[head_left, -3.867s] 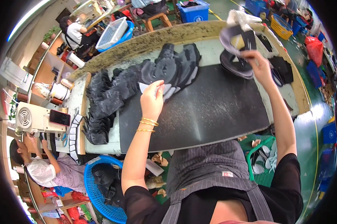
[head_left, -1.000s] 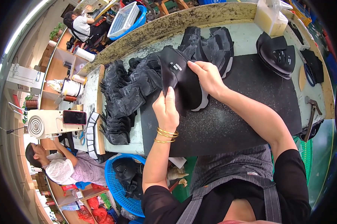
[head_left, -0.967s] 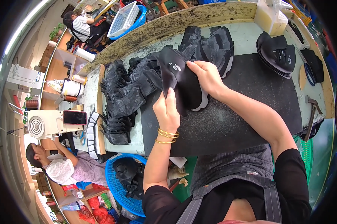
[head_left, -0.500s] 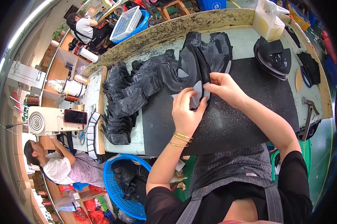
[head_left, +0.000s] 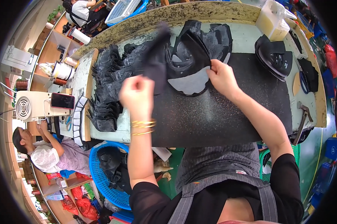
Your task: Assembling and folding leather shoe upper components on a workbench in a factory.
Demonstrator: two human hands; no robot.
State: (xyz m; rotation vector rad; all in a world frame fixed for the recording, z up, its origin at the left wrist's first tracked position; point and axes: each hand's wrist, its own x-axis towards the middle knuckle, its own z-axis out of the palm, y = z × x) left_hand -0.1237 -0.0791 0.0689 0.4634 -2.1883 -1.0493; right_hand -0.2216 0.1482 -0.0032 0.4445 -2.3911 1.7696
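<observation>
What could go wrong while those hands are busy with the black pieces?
The hammer lies near the table's edge, so the right arm might knock it off. The left hand seems to hold a blurry black piece close to the messy pile, which could topple.

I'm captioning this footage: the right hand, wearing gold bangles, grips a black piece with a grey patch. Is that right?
Not quite: the head view shows the gold bangles at the wrist of the left hand. The right hand does grip the black piece with a grey patch.
</observation>
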